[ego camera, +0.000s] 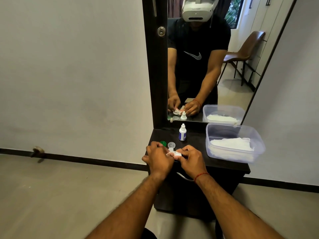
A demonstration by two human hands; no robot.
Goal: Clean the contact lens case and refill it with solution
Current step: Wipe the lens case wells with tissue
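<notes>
The white contact lens case [174,153] is held between both hands just above the front edge of a dark cabinet top [198,149]. My left hand [159,157] grips its left end with curled fingers. My right hand [190,158] pinches its right end. A green cap [163,144] and a clear cap [171,145] lie on the top just behind my hands. A small white solution bottle [182,132] with a blue label stands upright farther back. Most of the case is hidden by my fingers.
A clear plastic tub [259,144] holding white tissues sits at the right of the cabinet top. A tall mirror [198,66] stands behind, reflecting a person and a brown chair. A metal drawer handle [183,177] sticks out below my right wrist.
</notes>
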